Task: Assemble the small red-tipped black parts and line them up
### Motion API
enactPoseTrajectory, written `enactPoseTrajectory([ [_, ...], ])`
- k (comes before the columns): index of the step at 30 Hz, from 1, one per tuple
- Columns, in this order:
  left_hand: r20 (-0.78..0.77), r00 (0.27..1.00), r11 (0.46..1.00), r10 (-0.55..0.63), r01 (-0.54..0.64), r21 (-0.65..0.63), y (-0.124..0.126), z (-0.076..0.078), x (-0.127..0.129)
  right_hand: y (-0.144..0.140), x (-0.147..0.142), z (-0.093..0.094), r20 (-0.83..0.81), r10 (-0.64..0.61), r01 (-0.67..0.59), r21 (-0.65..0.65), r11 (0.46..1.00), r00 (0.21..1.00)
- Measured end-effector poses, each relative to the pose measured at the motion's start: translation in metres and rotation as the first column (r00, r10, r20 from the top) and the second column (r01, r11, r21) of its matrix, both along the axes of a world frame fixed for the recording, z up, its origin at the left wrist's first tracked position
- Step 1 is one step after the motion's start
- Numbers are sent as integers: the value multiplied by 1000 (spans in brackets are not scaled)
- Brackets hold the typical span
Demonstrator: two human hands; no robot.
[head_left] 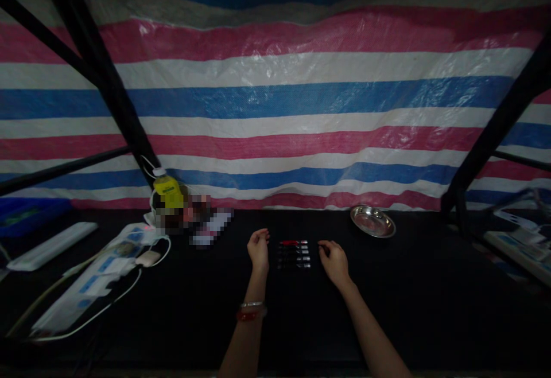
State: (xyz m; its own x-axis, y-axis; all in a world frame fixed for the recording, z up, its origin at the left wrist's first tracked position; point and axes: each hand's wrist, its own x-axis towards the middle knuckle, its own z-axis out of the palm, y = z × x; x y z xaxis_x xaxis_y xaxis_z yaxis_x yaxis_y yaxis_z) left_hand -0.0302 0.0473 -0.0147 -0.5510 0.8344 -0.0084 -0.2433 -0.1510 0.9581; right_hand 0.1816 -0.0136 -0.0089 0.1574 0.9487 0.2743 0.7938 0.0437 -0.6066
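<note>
Several slim pen-like sticks lie side by side in a short stack of rows on the black table, one red stick (293, 242) at the far end and dark sticks (294, 259) nearer me, all with silvery right ends. To their left is my left hand (258, 247), fingers loosely bent with a gap at the tips, holding nothing I can see. My right hand (334, 260) rests on the table to their right, its fingers slightly curled and apart, also with nothing visible in it. Neither hand touches the sticks.
A round metal dish (372, 221) stands at the back right. Leftward are a yellow-labelled bottle (169, 190), a blurred-out packet, a white power strip (92, 280) with cables, and a blue tray (32, 215). Black frame posts and a striped tarp (301, 100) enclose the table.
</note>
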Motion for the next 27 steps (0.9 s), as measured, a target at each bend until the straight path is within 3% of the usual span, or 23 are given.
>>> enactPoseTrajectory([
  [27,-11,1000,1000,-2,2,1,0,0,0,1,1,-2,29,3,-3,8,1000,1000],
])
